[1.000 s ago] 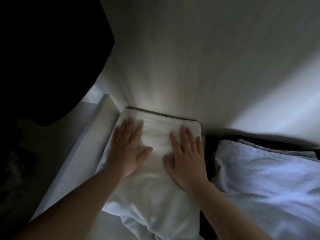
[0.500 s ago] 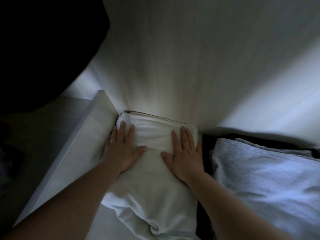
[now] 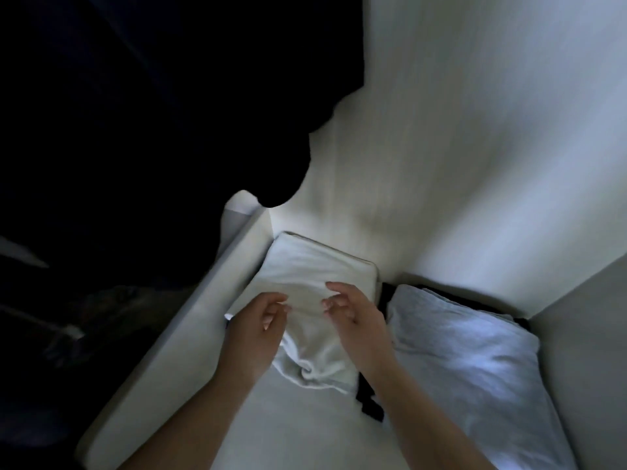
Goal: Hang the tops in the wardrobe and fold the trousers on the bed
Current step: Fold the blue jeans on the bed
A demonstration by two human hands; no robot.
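Fingers loosely curled, both the left hand (image 3: 261, 320) and right hand (image 3: 356, 315) hover empty above the folded white garment (image 3: 315, 276), far left on the shelf (image 3: 237, 418).

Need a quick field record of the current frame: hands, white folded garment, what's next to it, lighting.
left hand: raised over the garment, fingers loosely curled, no grip on anything
right hand: raised over the garment, fingers relaxed, holding nothing
white folded garment: lies flat in the corner against the pale back panel
pale grey folded garment: to its right
black item: partly visible between and under the two garments, kind unclear
lighting: dim; left side of view dark
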